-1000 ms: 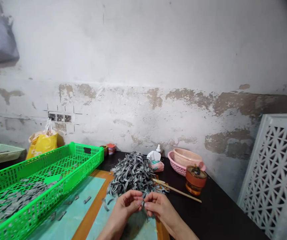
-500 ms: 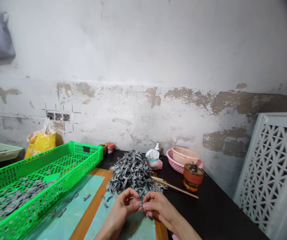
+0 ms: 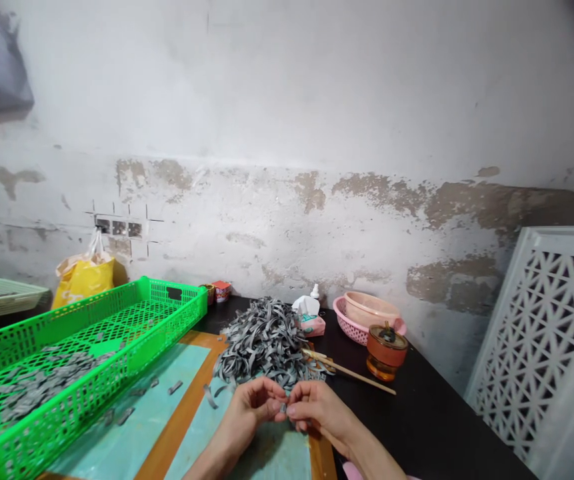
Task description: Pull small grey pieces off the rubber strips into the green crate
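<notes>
Pinched between the fingertips of both hands is a small folded grey strip [image 3: 283,407]. My left hand [image 3: 255,405] has thumb and index finger closed on its left side. From the right, my right hand [image 3: 311,405] grips it with fingers curled; part of the strip is hidden by the fingers. Just beyond the hands rises a heap of loose grey strips [image 3: 267,340]. To the left, a green plastic crate [image 3: 167,337] holds many small flat folded grey pieces [image 3: 49,387].
A wooden stick [image 3: 361,379] lies right of the heap. Behind it stand an amber jar [image 3: 387,357], pink baskets [image 3: 374,308], a tissue pack [image 3: 311,325] and a white bottle [image 3: 307,305]. Several grey pieces [image 3: 175,387] lie on the turquoise mat [image 3: 151,413]. A white lattice panel [image 3: 557,333] stands right.
Both hands stay together at the small grey strip, with only slight finger movement. The view has shifted slightly.
</notes>
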Motion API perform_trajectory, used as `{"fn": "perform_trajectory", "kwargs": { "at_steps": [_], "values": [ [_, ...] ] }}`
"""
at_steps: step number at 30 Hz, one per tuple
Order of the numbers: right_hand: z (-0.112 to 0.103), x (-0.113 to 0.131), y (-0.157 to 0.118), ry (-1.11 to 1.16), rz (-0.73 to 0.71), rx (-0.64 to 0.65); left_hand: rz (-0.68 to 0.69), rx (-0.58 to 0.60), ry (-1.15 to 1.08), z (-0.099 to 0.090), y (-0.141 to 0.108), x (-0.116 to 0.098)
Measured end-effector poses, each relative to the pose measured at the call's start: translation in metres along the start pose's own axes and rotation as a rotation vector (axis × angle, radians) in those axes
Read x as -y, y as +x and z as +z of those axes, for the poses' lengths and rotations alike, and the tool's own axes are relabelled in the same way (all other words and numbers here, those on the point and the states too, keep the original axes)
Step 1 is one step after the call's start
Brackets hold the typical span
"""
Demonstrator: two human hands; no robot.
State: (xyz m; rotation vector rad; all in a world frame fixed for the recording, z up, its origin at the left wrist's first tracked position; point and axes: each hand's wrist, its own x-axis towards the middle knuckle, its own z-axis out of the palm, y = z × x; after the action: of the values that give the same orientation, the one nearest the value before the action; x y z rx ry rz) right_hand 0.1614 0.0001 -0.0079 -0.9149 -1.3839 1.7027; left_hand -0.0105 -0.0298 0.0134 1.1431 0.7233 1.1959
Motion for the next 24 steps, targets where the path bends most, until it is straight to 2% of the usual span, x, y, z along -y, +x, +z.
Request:
{"fn": "perform_trajectory", "kwargs": {
  "at_steps": [9,19,24],
  "values": [
    [-0.007,0.0,-0.002,-0.118,0.019,-0.002,-0.057,-0.002,-0.026,-0.004,0.001,0.005],
    [0.005,-0.001,0.002,-0.035,-0.109,-0.033,-0.015,0.026,0.008,-0.001,0.003,0.006],
    [0.004,0.001,0.003,-0.053,-0.147,-0.055,-0.047,0.004,0.025,0.0,0.0,0.003]
  ]
}}
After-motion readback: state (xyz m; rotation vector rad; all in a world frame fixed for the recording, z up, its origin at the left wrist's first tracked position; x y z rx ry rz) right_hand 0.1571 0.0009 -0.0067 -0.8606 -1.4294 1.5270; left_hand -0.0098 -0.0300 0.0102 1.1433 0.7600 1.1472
